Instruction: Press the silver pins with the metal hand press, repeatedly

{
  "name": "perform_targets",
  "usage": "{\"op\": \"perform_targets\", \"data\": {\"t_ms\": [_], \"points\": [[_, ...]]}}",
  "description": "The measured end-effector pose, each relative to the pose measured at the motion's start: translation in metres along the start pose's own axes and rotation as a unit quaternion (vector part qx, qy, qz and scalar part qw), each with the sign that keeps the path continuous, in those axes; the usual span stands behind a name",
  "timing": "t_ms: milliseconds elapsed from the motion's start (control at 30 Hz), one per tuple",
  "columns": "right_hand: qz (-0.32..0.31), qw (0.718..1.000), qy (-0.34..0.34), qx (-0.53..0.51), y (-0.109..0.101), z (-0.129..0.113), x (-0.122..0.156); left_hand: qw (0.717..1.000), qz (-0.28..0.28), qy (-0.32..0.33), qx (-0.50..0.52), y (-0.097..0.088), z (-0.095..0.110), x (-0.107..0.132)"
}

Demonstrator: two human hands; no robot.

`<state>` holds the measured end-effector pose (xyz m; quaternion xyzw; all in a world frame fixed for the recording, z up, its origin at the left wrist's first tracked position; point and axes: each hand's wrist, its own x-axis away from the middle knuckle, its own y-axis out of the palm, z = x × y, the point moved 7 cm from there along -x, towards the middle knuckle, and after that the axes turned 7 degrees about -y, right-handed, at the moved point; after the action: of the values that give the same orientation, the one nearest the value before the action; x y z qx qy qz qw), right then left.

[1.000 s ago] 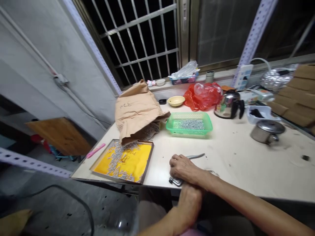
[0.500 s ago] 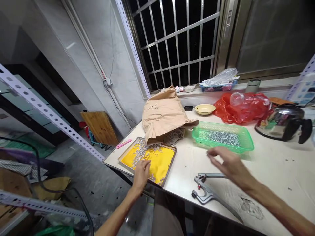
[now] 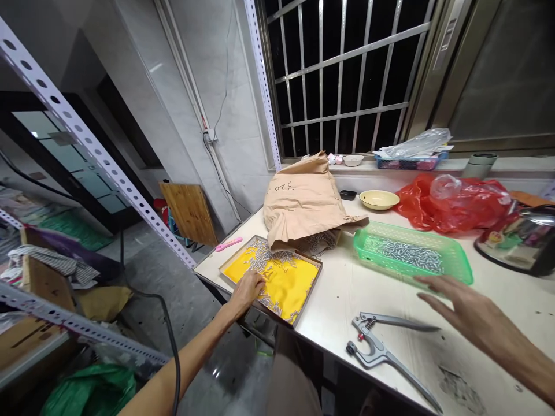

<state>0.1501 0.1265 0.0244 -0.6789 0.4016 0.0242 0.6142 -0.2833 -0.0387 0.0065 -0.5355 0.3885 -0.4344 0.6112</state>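
Note:
My left hand [image 3: 248, 289] is at the near left part of a shallow tray [image 3: 309, 297] lined with yellow cloth [image 3: 295, 284]. Its fingers are curled together and point down; whatever they pinch is hidden. Small silvery metal pins [image 3: 260, 254] lie scattered over the cloth, thickest at the far left. My right hand [image 3: 455, 294] hovers by the near right corner of a green plastic basket [image 3: 368, 257], thumb and fingers apart, holding nothing. More metal pins [image 3: 410, 254] fill the basket's floor. Between the hands lie grey hand pliers [image 3: 377, 349] with a C-shaped jaw.
Behind the tray leans a brown paper sack [image 3: 303, 196], its mouth open towards the tray. A pink cutter [image 3: 229, 244] lies near the table's left edge. Farther back are a cream bowl [image 3: 378, 200], a red plastic bag [image 3: 420, 202] and a metal kettle [image 3: 515, 240].
My right hand has moved to the right, away from above the pliers, and its fingers have straightened. My left hand has stayed over the tray. The view has swung slightly left.

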Motion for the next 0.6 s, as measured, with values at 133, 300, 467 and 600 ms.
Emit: {"op": "perform_targets", "data": {"t_ms": [133, 300, 467, 600], "points": [[-0.082, 0.990, 0.011, -0.114, 0.032, -0.046, 0.040, 0.998, -0.052, 0.023, -0.030, 0.003, 0.005, 0.005], [-0.130, 0.979, 0.027, -0.154, 0.051, -0.065, 0.072, 0.990, -0.088, 0.068, -0.088, 0.001, 0.021, 0.008], [-0.159, 0.975, 0.042, -0.150, 0.052, -0.076, 0.081, 0.977, -0.114, 0.077, -0.163, 0.006, 0.028, 0.000], [-0.155, 0.981, 0.036, -0.115, 0.041, -0.094, 0.072, 0.966, -0.127, 0.098, -0.201, 0.013, 0.033, -0.009]]}}
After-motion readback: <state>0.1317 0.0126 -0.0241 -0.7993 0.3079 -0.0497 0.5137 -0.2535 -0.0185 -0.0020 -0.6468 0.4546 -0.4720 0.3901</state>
